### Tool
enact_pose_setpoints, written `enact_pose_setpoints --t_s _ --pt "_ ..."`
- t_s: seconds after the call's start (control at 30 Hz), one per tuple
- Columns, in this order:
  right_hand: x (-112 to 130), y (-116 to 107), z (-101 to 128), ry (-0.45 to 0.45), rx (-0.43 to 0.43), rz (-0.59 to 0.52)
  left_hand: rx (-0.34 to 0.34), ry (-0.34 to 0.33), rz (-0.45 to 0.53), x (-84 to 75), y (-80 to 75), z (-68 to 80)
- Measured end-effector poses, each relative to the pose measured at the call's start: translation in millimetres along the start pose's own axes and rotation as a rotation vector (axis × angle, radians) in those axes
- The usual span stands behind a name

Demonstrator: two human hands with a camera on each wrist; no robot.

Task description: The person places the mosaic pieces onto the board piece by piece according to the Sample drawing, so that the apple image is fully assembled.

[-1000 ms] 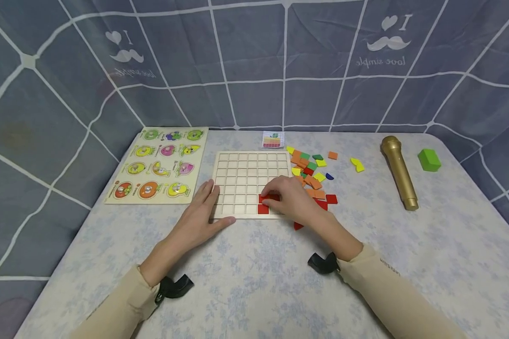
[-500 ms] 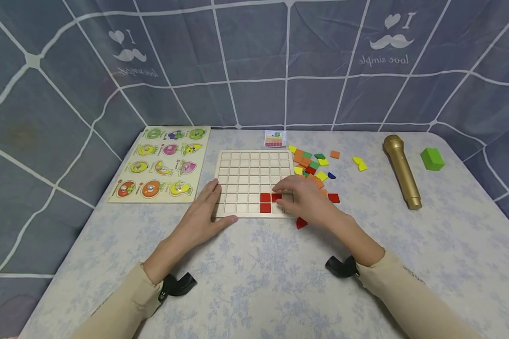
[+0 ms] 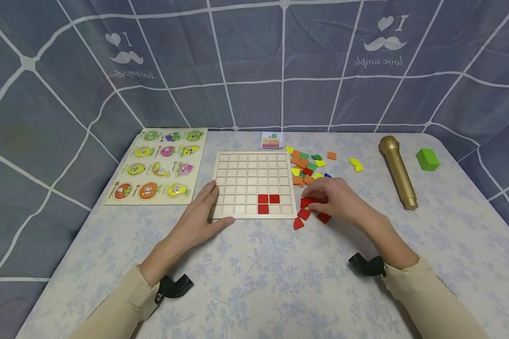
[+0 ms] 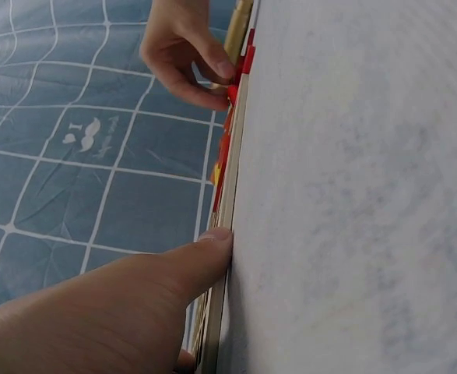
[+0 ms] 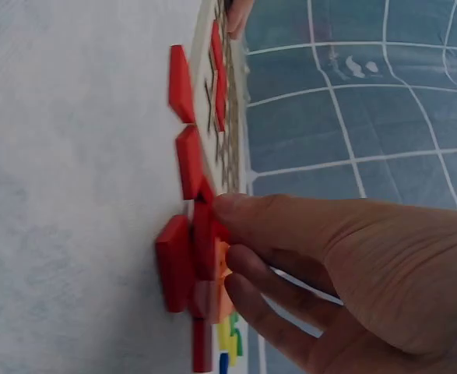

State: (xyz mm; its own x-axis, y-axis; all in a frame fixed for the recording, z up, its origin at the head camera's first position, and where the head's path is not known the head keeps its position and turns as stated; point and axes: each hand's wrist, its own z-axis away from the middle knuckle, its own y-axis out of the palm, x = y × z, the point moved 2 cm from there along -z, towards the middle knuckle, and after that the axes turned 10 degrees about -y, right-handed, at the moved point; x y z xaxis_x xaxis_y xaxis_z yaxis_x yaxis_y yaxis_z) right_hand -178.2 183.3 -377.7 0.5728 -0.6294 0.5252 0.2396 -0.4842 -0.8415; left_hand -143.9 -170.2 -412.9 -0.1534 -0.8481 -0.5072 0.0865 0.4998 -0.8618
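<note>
A pale wooden grid board (image 3: 237,186) lies on the table, with red square tiles (image 3: 263,198) in three of its cells at the lower right. My left hand (image 3: 197,214) rests at the board's left edge, fingers extended and thumb on the near corner; the left wrist view shows that thumb (image 4: 201,261) on the rim. Right of the board, my right hand (image 3: 337,202) has thumb and fingertips together at a red tile (image 3: 307,201), pinching it among other loose red tiles (image 5: 188,160). Its fingers partly cover the pile in the head view.
Several orange, yellow and green pieces (image 3: 297,160) lie beside the board's right edge. A small pattern card (image 3: 272,140) sits behind it. A fruit puzzle board (image 3: 157,165) lies at left; a gold microphone (image 3: 398,172) and green block (image 3: 427,160) at right.
My right hand has let go of a red tile in the grid and moved right to the loose red tiles. My left hand has stayed at the board's edge.
</note>
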Motion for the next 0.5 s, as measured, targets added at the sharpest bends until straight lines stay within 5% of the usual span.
enact_pose_setpoints --t_s 0.5 --pt "-6.2 9.8 -3.2 -0.11 -0.016 0.025 0.0 0.015 0.011 2.4 0.7 -0.6"
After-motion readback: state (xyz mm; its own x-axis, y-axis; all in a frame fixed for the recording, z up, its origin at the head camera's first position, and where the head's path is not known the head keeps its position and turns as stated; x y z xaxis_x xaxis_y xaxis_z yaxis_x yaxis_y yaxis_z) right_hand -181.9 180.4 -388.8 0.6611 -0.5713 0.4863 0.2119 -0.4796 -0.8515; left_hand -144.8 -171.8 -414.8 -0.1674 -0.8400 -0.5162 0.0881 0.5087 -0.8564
